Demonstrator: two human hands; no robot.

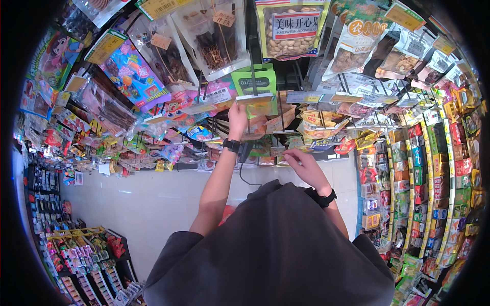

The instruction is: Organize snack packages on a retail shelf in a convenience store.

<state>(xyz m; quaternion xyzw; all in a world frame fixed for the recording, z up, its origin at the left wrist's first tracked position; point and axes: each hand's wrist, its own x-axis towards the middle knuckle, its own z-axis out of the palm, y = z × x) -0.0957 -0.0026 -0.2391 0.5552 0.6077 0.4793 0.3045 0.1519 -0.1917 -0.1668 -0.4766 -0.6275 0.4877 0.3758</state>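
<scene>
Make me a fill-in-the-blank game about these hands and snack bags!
The left hand is at a tag before a bag coloured ____.
In height, the right hand appears ____ than the left.
Both wristbands are coloured ____.
The nut bag hangs near the picture's ____ edge.
Missing words: green; lower; black; top.

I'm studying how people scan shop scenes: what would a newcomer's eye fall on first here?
Probably the bright green packet hanging at upper centre, with the left hand raised at its lower left. Above it and to the right, a bag of nuts stands out. The dark shirt fills the bottom centre.
</scene>
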